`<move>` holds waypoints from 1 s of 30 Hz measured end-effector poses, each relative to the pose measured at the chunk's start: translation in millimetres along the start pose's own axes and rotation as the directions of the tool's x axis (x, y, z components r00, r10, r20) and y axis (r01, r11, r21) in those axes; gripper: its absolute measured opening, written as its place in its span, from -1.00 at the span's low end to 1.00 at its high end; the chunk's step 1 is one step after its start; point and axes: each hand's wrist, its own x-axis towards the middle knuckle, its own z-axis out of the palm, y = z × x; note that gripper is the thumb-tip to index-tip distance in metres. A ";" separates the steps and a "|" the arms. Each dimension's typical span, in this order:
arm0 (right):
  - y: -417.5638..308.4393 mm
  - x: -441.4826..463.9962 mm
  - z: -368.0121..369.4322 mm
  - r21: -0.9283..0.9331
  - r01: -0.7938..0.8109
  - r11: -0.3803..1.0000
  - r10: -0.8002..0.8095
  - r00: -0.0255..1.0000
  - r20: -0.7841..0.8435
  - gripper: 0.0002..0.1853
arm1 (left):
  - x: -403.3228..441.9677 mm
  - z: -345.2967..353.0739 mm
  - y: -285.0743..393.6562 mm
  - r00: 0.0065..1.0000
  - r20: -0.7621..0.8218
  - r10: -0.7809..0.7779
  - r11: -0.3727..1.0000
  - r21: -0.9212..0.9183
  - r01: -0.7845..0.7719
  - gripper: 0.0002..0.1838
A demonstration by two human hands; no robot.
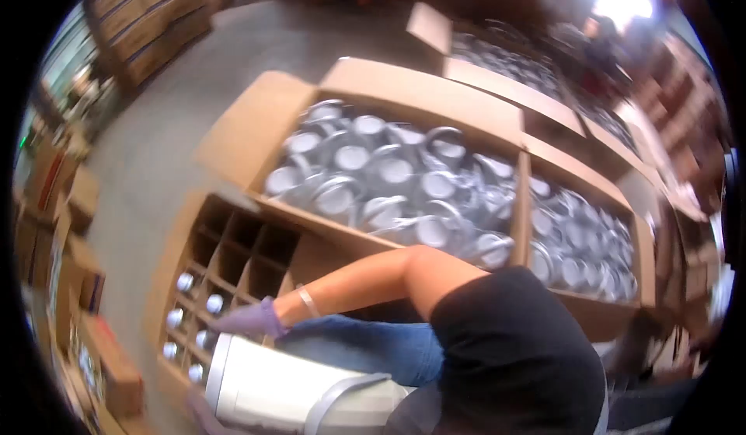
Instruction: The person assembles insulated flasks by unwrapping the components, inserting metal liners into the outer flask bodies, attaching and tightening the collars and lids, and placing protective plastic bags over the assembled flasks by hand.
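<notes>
My right hand (pixel 247 320), in a purple glove, is low over a divided cardboard carton (pixel 175 260). Its fingers look pressed together beside a capped bottle (pixel 206 339); blur hides whether they grip anything. Several bottles with pale shiny tops stand in the carton's near cells, while the far cells look dark. Close against that hand lies a cream-white, rounded object (pixel 272 384) with a grey rim and band; I cannot tell its kind. At the bottom edge, part of my left hand (pixel 203 415), also gloved in purple, shows beyond the object, its fingers mostly hidden.
Beyond my right arm stands a large open box (pixel 272 97) full of clear glass-like containers (pixel 396 171). A similar box (pixel 590 303) adjoins it on the right, with more filled boxes behind. Stacked cartons (pixel 151 19) stand far left; more cartons (pixel 113 365) line the left edge.
</notes>
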 end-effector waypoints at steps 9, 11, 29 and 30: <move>-55.7 -32.8 -2.7 -0.821 0.528 0.216 -0.378 0.821 0.428 -0.64 | 23.7 38.6 25.3 0.941 0.229 0.247 0.960 0.074 -0.270 -0.23; -51.9 -9.8 -23.3 -0.885 0.462 0.058 -0.440 0.807 0.393 -0.68 | 27.0 40.9 28.3 0.930 0.244 0.276 0.950 0.076 -0.302 -0.23; -50.8 6.4 29.6 0.169 0.138 0.976 -0.192 0.910 0.367 -0.35 | 42.3 -24.9 13.8 0.957 0.109 0.268 0.959 0.067 -0.276 -0.14; -57.9 17.9 31.1 0.167 0.077 0.983 -0.141 0.900 0.413 -0.21 | 50.4 -25.5 -2.1 0.979 0.033 0.201 0.979 -0.027 -0.200 -0.26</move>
